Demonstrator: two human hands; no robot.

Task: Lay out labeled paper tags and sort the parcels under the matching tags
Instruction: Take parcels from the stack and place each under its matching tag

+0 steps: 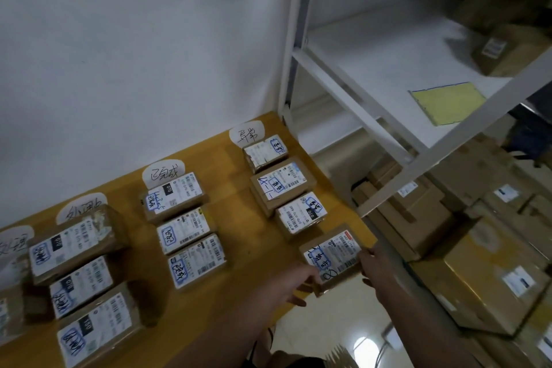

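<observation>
Sorting looks well advanced. Handwritten paper tags lie along the far edge of the yellow table [239, 236], against the wall, and small cardboard parcels run in columns from each tag toward the near edge. The rightmost tag [246, 134] heads a column of three parcels [282, 184], each with a white shipping label and a blue-outlined handwritten mark. The middle tag [163, 174] also has three parcels below it, and two more tags further left are partly covered by larger parcels.

The step in hand is placing a fourth parcel [331, 257] at the near end of the right column. It sits at the table's near right corner, slightly skewed and partly overhanging the edge. The left hand [294, 285] grips its near left corner with curled fingers, though blur hides the exact contact. The right hand [373, 264] holds its right edge, fingers wrapped onto the side.

I judge the next move calls for sliding this parcel further onto the table, squaring it with the one above, then letting go. Leaving it overhanging risks a drop to the tiled floor. A white metal shelf rack [358, 104] stands to the right, with a yellow sheet [448, 101] on its shelf and more cardboard boxes [478, 278] stacked beneath, possibly the remaining supply.
</observation>
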